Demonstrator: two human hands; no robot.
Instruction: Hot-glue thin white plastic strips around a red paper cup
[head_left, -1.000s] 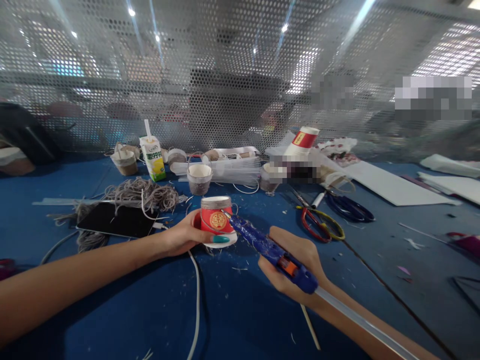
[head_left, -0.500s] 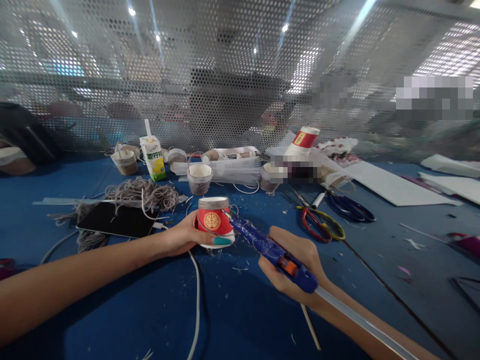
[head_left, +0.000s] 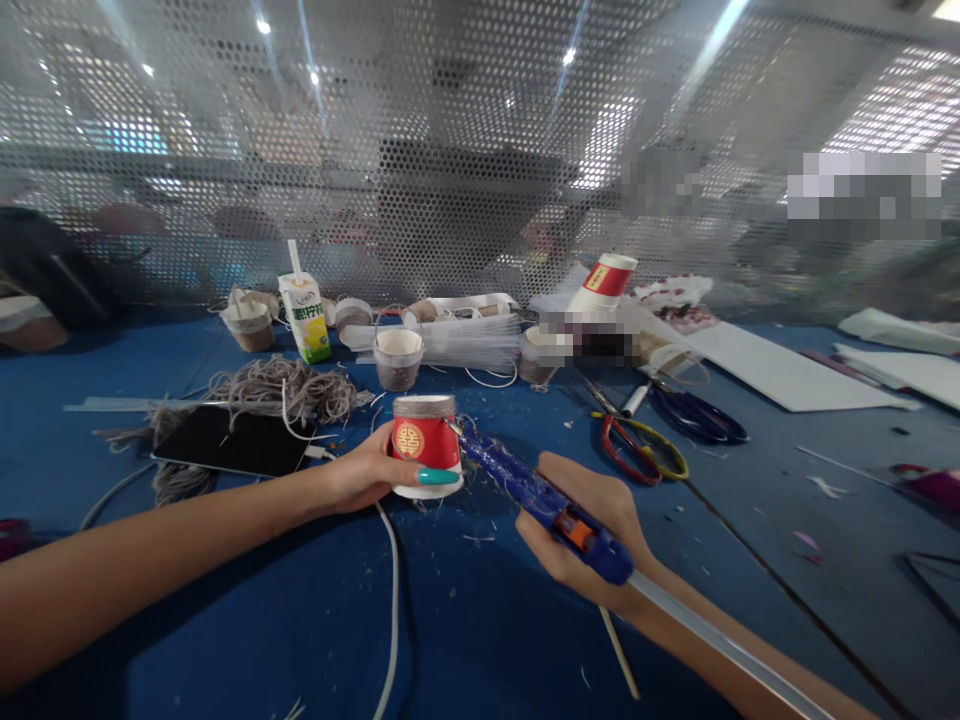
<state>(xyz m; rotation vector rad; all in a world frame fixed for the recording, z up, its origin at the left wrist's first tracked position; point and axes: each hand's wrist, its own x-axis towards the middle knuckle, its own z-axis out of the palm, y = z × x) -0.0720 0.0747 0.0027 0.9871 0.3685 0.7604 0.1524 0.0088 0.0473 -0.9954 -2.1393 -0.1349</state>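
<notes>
A red and white paper cup (head_left: 427,445) with a gold emblem is gripped from its left side by my left hand (head_left: 367,468), the thumb lying across its lower front. Grey cord is wound round the cup's upper end. My right hand (head_left: 592,520) is wrapped round a blue hot glue gun (head_left: 525,487), from whose back a long clear glue stick (head_left: 720,635) sticks out. The gun's metal nozzle is at the cup's right side, just under the cord; whether it touches, I cannot tell.
Behind the cup stands a small cord-wrapped basket (head_left: 398,358). Left are a tangle of grey cord (head_left: 289,388), a phone (head_left: 236,440) and a drink carton (head_left: 306,318). Scissors (head_left: 637,445) lie right, before white board (head_left: 795,370). A white cable (head_left: 394,600) crosses the front.
The cup has turned slightly in my left hand, its gold emblem shifting left. The glue gun stays almost in place beside it.
</notes>
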